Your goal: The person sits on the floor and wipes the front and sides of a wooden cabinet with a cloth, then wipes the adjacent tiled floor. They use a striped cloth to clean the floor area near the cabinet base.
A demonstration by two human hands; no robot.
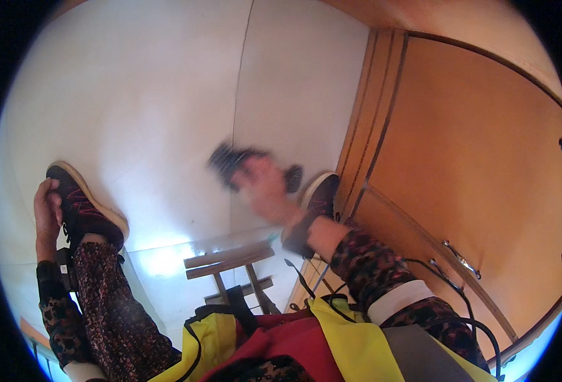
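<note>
My right hand [262, 188] is wrapped round a dark hand-held tool [222, 164], blurred by motion, so its exact kind cannot be made out. A dark rounded end of it sticks out on the right of my fist. The tool is over a broad white surface [134, 95], and whether it touches cannot be told. At the far left my left hand [47, 204] is beside my dark left shoe [80, 200], its fingers loosely bent and holding nothing I can see. My right shoe [322, 194] is partly hidden behind my right forearm.
A thin seam [238, 76] runs through the white surface. On the right stands an orange-brown wooden panel [478, 140] with a dark-edged frame and a metal handle [462, 260]. A wooden stool-like frame [230, 261] is below the middle. A black cable [494, 344] hangs at my right side.
</note>
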